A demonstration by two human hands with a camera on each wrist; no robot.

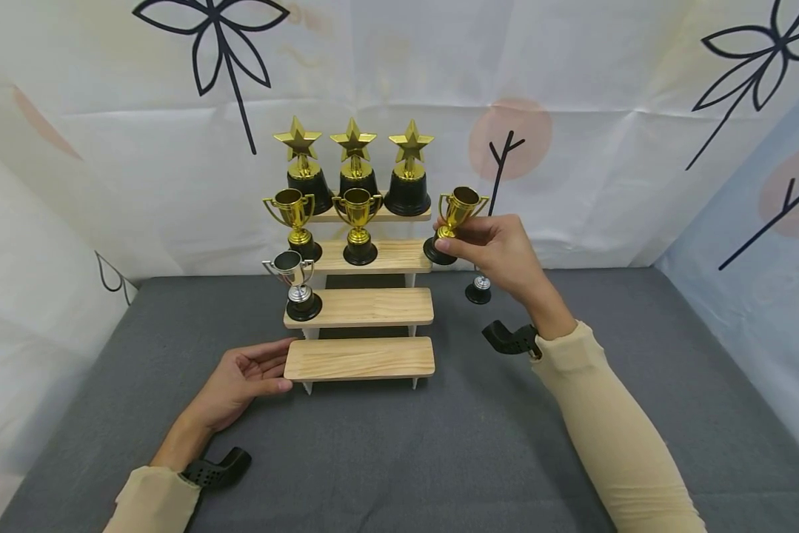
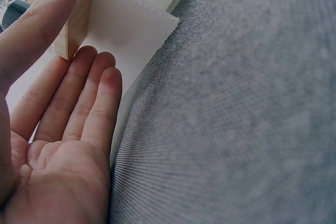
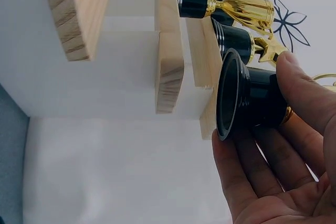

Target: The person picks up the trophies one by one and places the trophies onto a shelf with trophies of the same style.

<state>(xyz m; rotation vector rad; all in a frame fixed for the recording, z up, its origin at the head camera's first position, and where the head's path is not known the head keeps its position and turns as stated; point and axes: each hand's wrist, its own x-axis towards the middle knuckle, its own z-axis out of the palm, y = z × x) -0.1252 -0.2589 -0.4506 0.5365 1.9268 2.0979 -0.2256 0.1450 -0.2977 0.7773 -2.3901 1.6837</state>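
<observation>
My right hand pinches a gold trophy cup by its black base, just off the right end of the second tier from the top. In the right wrist view the hollow underside of that black base faces the shelf boards, tilted and apart from them. My left hand is at the left end of the lowest board of a wooden stepped display stand. Its fingers are nearly straight beside the white side support, and the thumb lies near the board's edge.
Three gold star trophies stand on the top tier. Two gold cups are on the second tier, and a silver cup is at the left of the third. Behind my right hand, a silver trophy stands on the grey cloth, partly hidden.
</observation>
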